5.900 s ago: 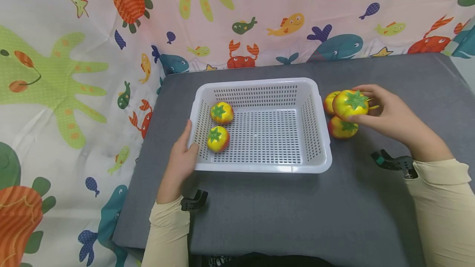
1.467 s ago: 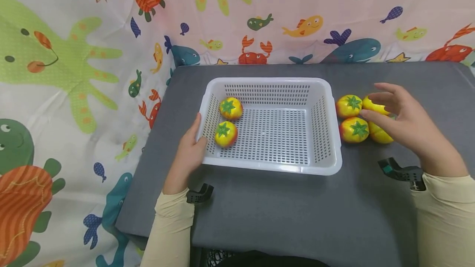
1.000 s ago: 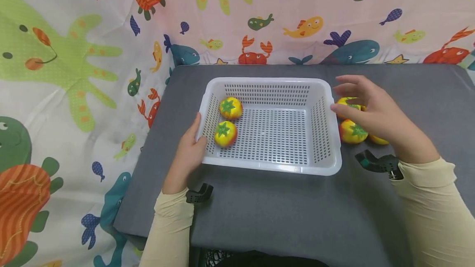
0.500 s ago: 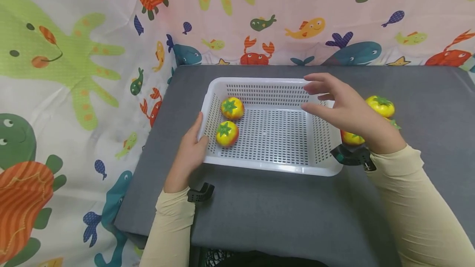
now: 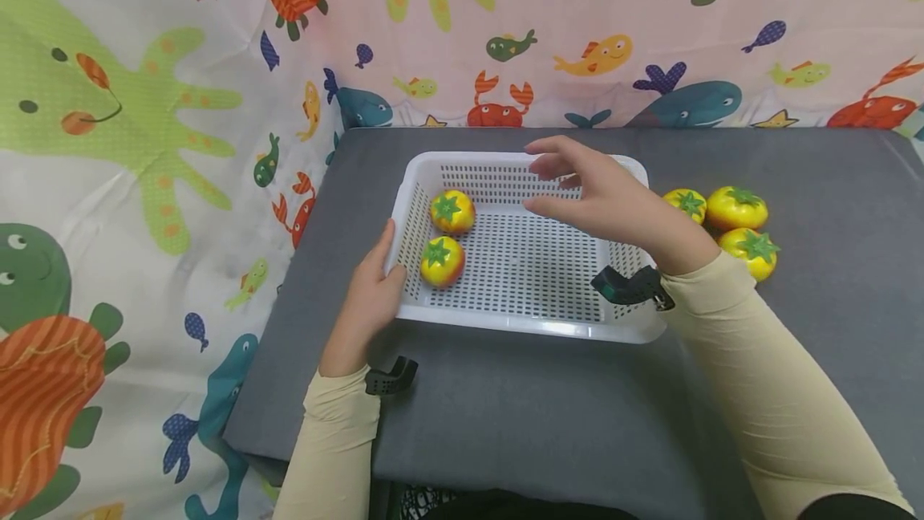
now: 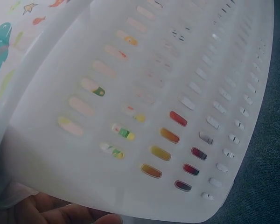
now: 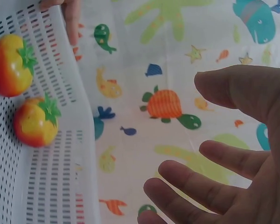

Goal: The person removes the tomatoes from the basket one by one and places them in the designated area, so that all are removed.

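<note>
My left hand (image 5: 366, 299) grips the left end of a white perforated plastic basket (image 5: 505, 326), thumb over the rim; in the left wrist view its fingers (image 6: 70, 214) lie beneath the basket wall (image 6: 46, 154). Two red-yellow toy tomatoes with green star-shaped tops, a rear one (image 5: 452, 211) and a front one (image 5: 442, 262), sit at the basket's left end. Above the basket's middle, my right hand (image 5: 602, 195) holds nothing, its thumb and fingers spread apart. The right wrist view shows that hand (image 7: 242, 172) apart from both tomatoes (image 7: 36, 122).
Right of the basket, three more tomatoes stand on the grey table (image 5: 520, 416): a left one (image 5: 686, 203), a rear one (image 5: 736, 208) and a front one (image 5: 751, 251). My right forearm covers part of that area. A cartoon-printed cloth (image 5: 433, 62) hangs behind.
Earlier my right hand held a tomato at the group on the right; that tomato was let go there. The hand has since moved left, without a tomato, over the basket. My left hand keeps its grip.
</note>
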Demonstrator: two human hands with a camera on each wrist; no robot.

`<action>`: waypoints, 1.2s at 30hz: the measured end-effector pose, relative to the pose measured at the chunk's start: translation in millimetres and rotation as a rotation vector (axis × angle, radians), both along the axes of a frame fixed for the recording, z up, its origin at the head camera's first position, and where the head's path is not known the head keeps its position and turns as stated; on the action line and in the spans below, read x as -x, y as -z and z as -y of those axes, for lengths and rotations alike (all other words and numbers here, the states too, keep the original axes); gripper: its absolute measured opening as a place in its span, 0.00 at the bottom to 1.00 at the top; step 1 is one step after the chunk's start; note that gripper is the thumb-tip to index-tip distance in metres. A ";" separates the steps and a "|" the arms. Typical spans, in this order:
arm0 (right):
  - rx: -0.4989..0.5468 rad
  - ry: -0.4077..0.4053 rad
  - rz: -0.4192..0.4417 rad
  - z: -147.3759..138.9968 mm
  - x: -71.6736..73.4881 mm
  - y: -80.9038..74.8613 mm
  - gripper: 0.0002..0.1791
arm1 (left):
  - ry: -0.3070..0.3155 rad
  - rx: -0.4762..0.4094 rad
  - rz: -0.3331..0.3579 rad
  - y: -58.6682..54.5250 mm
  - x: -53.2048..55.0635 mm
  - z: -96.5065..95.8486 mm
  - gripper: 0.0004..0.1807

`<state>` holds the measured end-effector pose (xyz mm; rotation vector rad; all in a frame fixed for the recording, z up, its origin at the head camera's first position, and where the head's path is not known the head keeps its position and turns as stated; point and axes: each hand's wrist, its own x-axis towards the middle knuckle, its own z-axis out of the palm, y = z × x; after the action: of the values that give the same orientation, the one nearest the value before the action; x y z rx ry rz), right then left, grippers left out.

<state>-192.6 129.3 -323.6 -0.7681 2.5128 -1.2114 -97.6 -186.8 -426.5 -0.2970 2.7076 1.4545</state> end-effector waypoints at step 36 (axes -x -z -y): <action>-0.016 -0.181 0.144 79.3 32.4 48.3 0.30 | 0.019 -0.012 -0.019 2.4 -0.2 4.4 0.41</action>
<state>-225.0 50.0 -371.9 -0.8513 2.2804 -1.1417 -97.3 -191.1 -428.9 -0.2568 2.7075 1.4761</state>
